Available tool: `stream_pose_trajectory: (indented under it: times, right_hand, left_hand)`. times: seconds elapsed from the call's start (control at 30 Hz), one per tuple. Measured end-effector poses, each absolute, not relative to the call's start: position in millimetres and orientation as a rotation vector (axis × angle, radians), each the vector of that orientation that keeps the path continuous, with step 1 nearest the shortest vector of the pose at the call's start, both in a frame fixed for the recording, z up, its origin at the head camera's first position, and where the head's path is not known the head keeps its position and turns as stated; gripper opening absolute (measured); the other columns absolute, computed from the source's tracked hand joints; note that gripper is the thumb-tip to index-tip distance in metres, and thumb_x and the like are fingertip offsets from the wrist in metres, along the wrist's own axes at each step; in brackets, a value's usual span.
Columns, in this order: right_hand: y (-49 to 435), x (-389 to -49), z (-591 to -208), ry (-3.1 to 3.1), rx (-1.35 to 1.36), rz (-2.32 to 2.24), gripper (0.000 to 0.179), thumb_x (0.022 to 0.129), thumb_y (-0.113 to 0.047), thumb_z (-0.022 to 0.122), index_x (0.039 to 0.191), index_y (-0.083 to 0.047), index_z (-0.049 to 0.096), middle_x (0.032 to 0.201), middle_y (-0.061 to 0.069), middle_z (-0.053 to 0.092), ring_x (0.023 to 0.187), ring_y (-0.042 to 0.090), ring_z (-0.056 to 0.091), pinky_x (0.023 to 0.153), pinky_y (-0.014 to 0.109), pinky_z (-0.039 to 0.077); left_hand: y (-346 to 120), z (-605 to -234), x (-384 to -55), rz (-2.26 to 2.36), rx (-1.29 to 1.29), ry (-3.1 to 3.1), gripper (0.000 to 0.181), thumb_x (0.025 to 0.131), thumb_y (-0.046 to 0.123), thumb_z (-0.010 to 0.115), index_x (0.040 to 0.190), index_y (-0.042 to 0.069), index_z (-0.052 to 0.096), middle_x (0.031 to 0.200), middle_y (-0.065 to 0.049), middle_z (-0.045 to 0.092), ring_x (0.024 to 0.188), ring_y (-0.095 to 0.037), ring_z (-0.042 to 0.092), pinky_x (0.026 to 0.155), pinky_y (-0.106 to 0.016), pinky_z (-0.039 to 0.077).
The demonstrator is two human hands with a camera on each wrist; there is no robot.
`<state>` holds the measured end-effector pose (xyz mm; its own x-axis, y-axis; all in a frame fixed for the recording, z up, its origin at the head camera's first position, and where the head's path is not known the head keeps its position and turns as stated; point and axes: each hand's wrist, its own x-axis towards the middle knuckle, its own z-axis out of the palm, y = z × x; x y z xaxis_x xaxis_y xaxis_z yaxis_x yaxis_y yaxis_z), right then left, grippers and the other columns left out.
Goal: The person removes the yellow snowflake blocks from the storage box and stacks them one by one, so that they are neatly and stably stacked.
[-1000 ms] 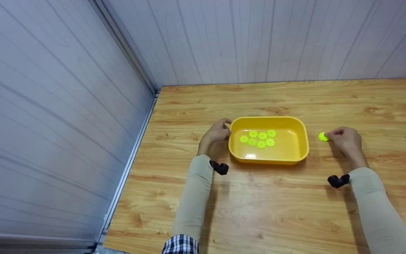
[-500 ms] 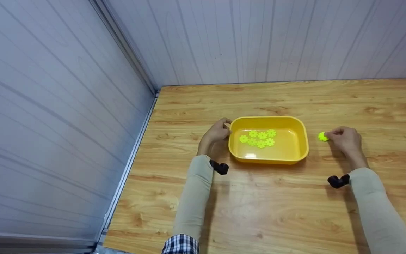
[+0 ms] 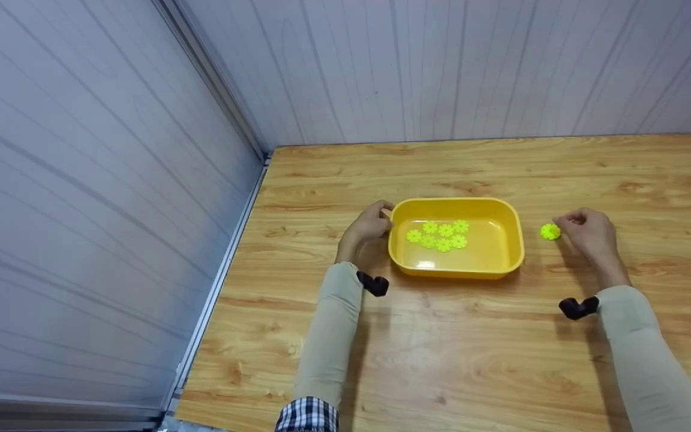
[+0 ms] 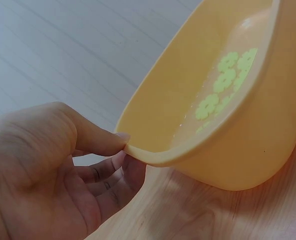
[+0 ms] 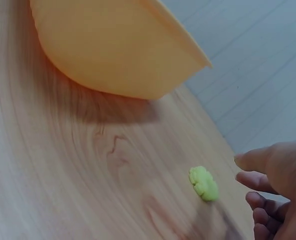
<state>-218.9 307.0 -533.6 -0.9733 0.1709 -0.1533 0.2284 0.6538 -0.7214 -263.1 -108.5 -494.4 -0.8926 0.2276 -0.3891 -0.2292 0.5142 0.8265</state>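
Yellow-green, one flower (image 3: 550,232) lies on the worktop (image 3: 441,348) between tub (image 3: 453,274) and right hand (image 3: 590,234), just left of its slightly parted, empty fingers (image 5: 256,161); the left hand (image 3: 369,224), farther off, pinches the tub's rim (image 4: 160,158).

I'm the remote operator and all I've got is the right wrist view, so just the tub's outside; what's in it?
Observer: Seven yellow-green flower pieces lie on the bottom of the tub, as the head view shows.
Operator: Is anything holding the tub?
Observer: Yes, the left hand pinches its rim, which the left wrist view shows.
Operator: Are the pieces spread evenly inside?
Observer: No, in the head view they sit bunched toward the tub's left side.
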Motion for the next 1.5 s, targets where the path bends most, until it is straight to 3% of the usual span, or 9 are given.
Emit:
stream_pose_trajectory:
  times: [0.5, 0.7, 1.0, 1.5]
  right_hand:
    - [288, -220, -515, 2.853, 0.237, -1.301, 0.063, 0.092, -0.054, 0.049, 0.12, 0.002, 0.056, 0.11, 0.016, 0.052, 0.096, 0.025, 0.048, 0.063, 0.023, 0.042]
    - [280, -221, -509, 2.876, 0.177, -1.363, 0.06, 0.092, -0.053, 0.051, 0.117, 0.0, 0.059, 0.107, 0.013, 0.053, 0.091, 0.022, 0.047, 0.059, 0.02, 0.042]
    - [262, -223, -498, 2.869, 0.147, -1.383, 0.06, 0.09, -0.055, 0.053, 0.117, -0.001, 0.059, 0.106, 0.01, 0.051, 0.09, 0.021, 0.044, 0.069, 0.028, 0.039]
    - [226, -226, -488, 2.839, 0.012, -1.405, 0.052, 0.093, -0.048, 0.054, 0.117, -0.002, 0.059, 0.109, 0.012, 0.048, 0.091, 0.022, 0.042, 0.073, 0.03, 0.037]
  left_hand:
    - [-109, -493, -262, 1.321, 0.046, 2.327, 0.04, 0.093, 0.002, 0.047, 0.133, 0.007, 0.046, 0.094, -0.006, 0.051, 0.08, -0.015, 0.052, 0.085, -0.036, 0.054]
    - [-110, -493, -262, 1.354, 0.026, 2.295, 0.04, 0.095, 0.005, 0.048, 0.135, 0.008, 0.045, 0.1, -0.009, 0.053, 0.082, -0.019, 0.057, 0.083, -0.035, 0.054]
    - [-109, -493, -262, 1.344, 0.006, 2.303, 0.04, 0.093, 0.003, 0.047, 0.133, 0.009, 0.047, 0.098, -0.009, 0.053, 0.082, -0.017, 0.055, 0.087, -0.039, 0.053]
    - [-109, -494, -263, 1.339, 0.005, 2.309, 0.039, 0.094, 0.003, 0.047, 0.132, 0.01, 0.048, 0.099, -0.008, 0.053, 0.083, -0.016, 0.055, 0.085, -0.034, 0.054]
